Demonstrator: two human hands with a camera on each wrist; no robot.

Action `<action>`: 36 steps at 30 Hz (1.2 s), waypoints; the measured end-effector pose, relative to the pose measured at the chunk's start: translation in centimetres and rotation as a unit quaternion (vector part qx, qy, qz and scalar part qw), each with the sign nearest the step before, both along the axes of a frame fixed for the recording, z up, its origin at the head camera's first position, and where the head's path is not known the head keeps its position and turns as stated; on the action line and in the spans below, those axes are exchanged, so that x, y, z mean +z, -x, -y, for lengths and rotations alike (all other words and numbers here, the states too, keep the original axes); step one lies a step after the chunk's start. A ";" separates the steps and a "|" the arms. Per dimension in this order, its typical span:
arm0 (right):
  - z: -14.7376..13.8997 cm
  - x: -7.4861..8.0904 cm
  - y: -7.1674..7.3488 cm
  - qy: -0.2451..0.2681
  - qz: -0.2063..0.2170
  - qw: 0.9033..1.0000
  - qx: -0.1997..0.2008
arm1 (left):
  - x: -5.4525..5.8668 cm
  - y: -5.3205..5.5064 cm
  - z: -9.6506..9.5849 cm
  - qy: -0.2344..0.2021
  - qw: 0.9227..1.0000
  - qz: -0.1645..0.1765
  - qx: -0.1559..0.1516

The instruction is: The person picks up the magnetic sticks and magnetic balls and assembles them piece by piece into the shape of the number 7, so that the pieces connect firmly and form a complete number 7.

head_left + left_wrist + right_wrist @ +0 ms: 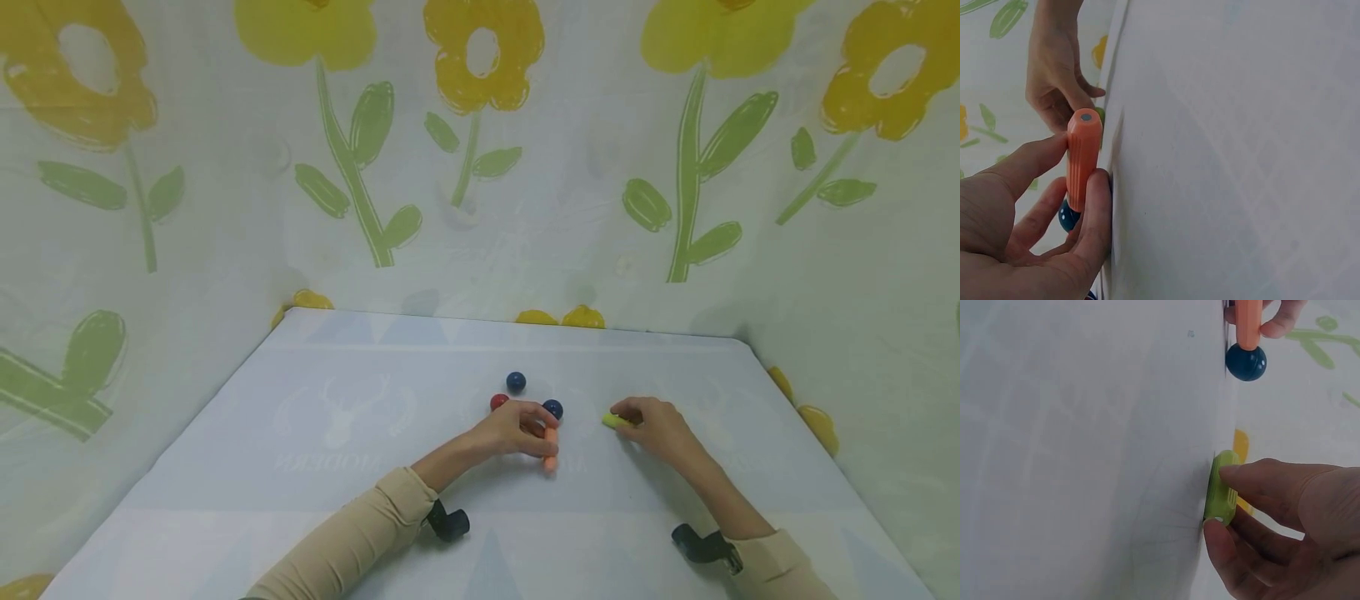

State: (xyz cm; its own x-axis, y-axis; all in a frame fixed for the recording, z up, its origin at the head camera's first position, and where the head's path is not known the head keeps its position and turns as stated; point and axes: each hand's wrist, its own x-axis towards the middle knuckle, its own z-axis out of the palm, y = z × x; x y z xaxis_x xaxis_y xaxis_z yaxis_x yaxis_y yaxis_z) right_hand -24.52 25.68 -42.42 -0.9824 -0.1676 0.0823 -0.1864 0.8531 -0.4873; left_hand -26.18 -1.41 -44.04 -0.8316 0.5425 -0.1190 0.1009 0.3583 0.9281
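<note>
My left hand pinches a ribbed orange magnetic rod between thumb and fingers. A small grey disc shows in the rod's near end. At its far end is a shiny dark blue ball; the two seem to meet, though I cannot tell whether they are joined. My right hand pinches a short yellow-green rod by its two ends, low at the tabletop. Just beyond the left hand lie a red ball, partly covered by that hand, and a second dark blue ball.
The white table carries faint printed deer heads and lettering. A flower-patterned curtain rises behind it and along both sides. Black wrist mounts sit at both cuffs, close to the tabletop.
</note>
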 end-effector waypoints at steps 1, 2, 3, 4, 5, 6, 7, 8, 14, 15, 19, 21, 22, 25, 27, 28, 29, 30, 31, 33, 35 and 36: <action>0.0 0.0 0.0 0.001 0.000 1.000 -0.001 | 0.0 0.0 0.0 0.000 1.000 0.000 0.000; 0.0 0.0 -0.1 0.002 0.001 1.000 0.000 | 0.0 0.0 0.0 0.001 1.000 0.001 0.001; 0.0 0.0 -0.1 0.004 0.001 1.000 0.000 | 0.0 0.0 0.0 0.001 1.000 0.001 0.001; 0.0 0.1 -0.1 0.005 0.001 1.000 0.001 | 0.0 0.0 0.0 0.001 1.000 0.001 0.001; 0.0 0.1 -0.2 0.007 0.000 1.000 0.001 | 0.1 0.0 0.0 0.000 1.000 0.001 0.002; 0.1 0.1 -0.2 0.007 0.000 1.000 0.001 | 0.1 0.0 0.0 -0.001 1.000 0.001 0.002; 0.0 0.1 -0.2 0.008 0.000 1.000 0.001 | 0.0 0.0 0.0 -0.001 1.000 0.001 0.001; 0.0 0.1 -0.2 0.008 0.000 1.000 0.001 | 0.0 0.0 0.0 -0.002 1.000 0.001 0.001; 0.1 0.1 -0.2 0.008 0.003 1.000 0.001 | -0.1 0.0 0.0 -0.001 1.000 0.000 0.000; 0.1 0.1 -0.2 0.007 0.003 1.000 0.001 | -0.1 -0.1 0.0 0.000 1.000 0.001 0.001; 0.1 0.1 -0.2 0.004 0.006 1.000 -0.001 | 0.0 -0.1 -0.1 0.001 1.000 0.000 0.003; 0.1 0.1 -0.1 0.004 0.008 1.000 -0.002 | 0.1 -0.1 -0.1 0.002 1.000 -0.002 0.003; 0.2 0.1 -0.1 0.004 0.010 1.000 -0.003 | 0.1 -0.1 -0.1 0.003 1.000 -0.003 0.003; 0.2 0.2 -0.1 0.003 0.012 1.000 -0.003 | 0.1 -0.1 -0.1 0.002 1.000 -0.003 0.002; 0.2 0.1 0.0 0.001 0.014 1.000 -0.005 | 0.1 -0.1 0.0 0.002 1.000 -0.003 0.001; 0.2 0.2 0.0 -0.001 0.016 1.000 -0.006 | 0.1 0.0 0.0 0.002 1.000 -0.002 0.000; 0.2 0.1 0.0 -0.001 0.017 1.000 -0.005 | 0.1 0.0 0.0 0.001 1.000 -0.002 -0.002; 0.2 0.1 0.0 -0.001 0.018 1.000 -0.006 | 0.0 0.0 0.0 0.001 1.000 -0.002 -0.003; 0.2 0.1 0.0 -0.001 0.018 1.000 -0.005 | 0.0 0.0 0.0 0.001 1.000 -0.003 -0.005; 0.3 0.1 0.0 0.001 0.020 1.000 -0.005 | 0.0 0.0 0.0 0.002 1.000 -0.003 -0.007; 0.4 0.2 0.0 0.003 0.020 1.000 -0.001 | 0.0 0.1 0.0 0.001 1.000 -0.004 -0.009; 0.4 0.2 0.0 0.004 0.019 1.000 -0.001 | 0.0 0.1 0.1 0.003 1.000 -0.004 -0.010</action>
